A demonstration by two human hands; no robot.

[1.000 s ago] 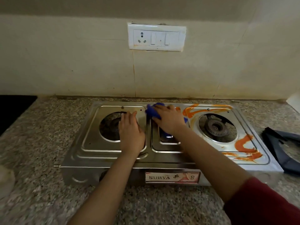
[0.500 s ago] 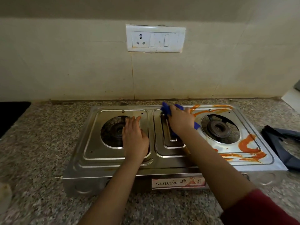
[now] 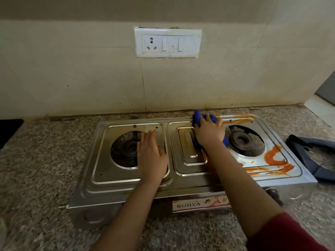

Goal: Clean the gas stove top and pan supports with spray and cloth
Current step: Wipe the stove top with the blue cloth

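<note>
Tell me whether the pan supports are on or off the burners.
Off: both burners sit bare; one pan support lies on the counter.

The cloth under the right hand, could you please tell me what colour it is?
The cloth is bright blue, seen in the head view, pressed under the right hand.

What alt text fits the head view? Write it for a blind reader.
A right hand presses a blue cloth on a steel stove streaked with orange sauce; the left hand lies flat beside it.
</note>
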